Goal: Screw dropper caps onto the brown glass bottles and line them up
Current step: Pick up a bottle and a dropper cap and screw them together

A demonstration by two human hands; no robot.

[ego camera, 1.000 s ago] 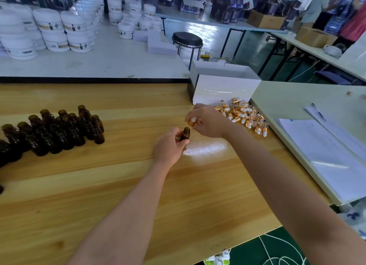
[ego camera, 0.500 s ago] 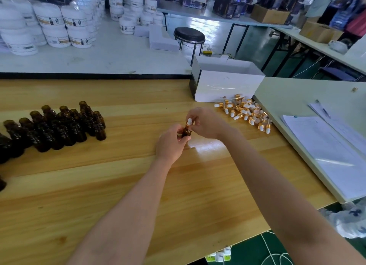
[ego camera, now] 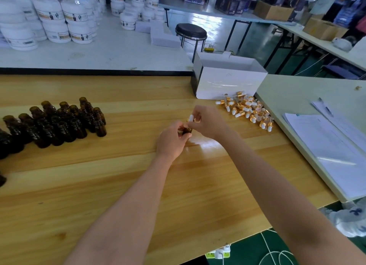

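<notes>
Dropper cap [ego camera: 191, 118] moved over bottle [ego camera: 187, 130], perhaps touching; right hand [ego camera: 210, 123] pinching

Brown bottles and dropper caps, mid-bench.
One small brown held bottle [ego camera: 187, 130], upright and open-mouthed, gripped in the left hand [ego camera: 171, 141]; white-bulbed, gold-collared dropper cap [ego camera: 191, 118] pinched by the right hand [ego camera: 210, 123] just above it. Uncapped bottles [ego camera: 59, 124] stand clustered at left; loose caps [ego camera: 247, 109] heaped far right.
</notes>
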